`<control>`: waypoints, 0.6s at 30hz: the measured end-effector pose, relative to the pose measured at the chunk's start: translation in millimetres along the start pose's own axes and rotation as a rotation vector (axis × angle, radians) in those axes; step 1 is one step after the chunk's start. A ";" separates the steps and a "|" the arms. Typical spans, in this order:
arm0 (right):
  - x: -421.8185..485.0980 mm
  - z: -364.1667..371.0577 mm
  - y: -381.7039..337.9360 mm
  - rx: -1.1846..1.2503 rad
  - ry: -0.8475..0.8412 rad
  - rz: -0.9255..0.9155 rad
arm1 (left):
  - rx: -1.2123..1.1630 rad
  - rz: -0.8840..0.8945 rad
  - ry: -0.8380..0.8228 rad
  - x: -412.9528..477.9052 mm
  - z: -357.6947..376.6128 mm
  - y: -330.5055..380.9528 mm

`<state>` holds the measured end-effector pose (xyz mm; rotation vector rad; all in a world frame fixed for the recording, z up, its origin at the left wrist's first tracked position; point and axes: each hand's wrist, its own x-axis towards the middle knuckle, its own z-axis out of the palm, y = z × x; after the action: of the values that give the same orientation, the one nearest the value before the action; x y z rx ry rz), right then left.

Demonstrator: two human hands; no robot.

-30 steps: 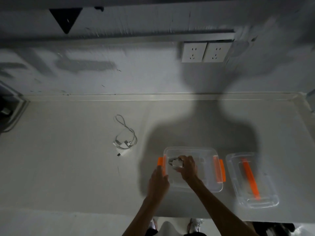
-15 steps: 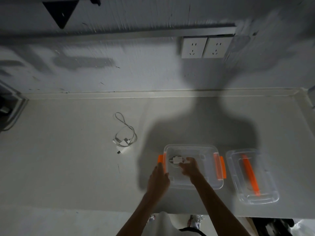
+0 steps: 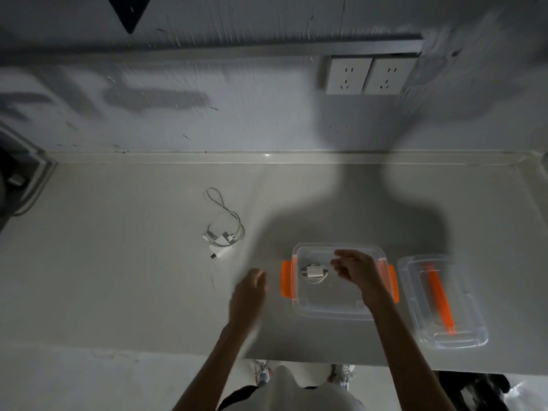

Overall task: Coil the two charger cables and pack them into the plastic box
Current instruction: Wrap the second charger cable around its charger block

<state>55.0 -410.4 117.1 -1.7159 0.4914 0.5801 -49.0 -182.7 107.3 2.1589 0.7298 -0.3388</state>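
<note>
A clear plastic box (image 3: 326, 310) with orange side clips sits on the grey counter in front of me. One coiled white charger cable (image 3: 313, 273) lies inside its left half. My right hand (image 3: 355, 271) hovers over the box with fingers loosely apart, holding nothing. My left hand (image 3: 248, 295) is left of the box above the counter, blurred and empty. The second white charger cable (image 3: 223, 232) lies loose with its plug on the counter, further left and back.
The clear lid (image 3: 441, 301) with an orange handle lies right of the box. Two wall sockets (image 3: 367, 75) are on the wall behind. The counter's front edge runs just below my forearms. A dark recess (image 3: 14, 182) is at the far left.
My right hand has let go of the coiled cable, which now rests in the box, and lifted to the right. My left hand has left the box's edge and moved leftward.
</note>
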 end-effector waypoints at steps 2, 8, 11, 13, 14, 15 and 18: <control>-4.6 13.2 -29.2 0.014 0.076 -0.117 | -0.007 -0.060 0.065 14.4 -29.6 -18.4; 20.1 142.2 -87.5 -0.404 -0.082 -0.470 | 0.252 0.091 0.223 95.0 -79.9 -58.6; 39.5 217.2 -74.2 -0.745 -0.238 -0.507 | 0.400 0.180 0.103 132.5 -71.1 -70.7; 52.4 253.5 -62.0 -0.894 -0.303 -0.445 | 0.482 0.214 0.045 155.1 -60.5 -86.1; 63.9 268.8 -50.0 -0.979 -0.342 -0.420 | 0.503 0.246 0.028 162.8 -55.3 -95.4; 69.5 280.9 -39.0 -1.055 -0.367 -0.415 | 0.521 0.283 0.026 168.0 -51.4 -102.4; 70.0 297.1 -5.3 -1.240 -0.345 -0.472 | 0.544 0.325 0.046 167.4 -48.5 -112.8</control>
<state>78.2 -120.1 25.4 -2.6708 -0.6836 0.8821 15.8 -23.9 -9.6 2.7559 0.3165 -0.3425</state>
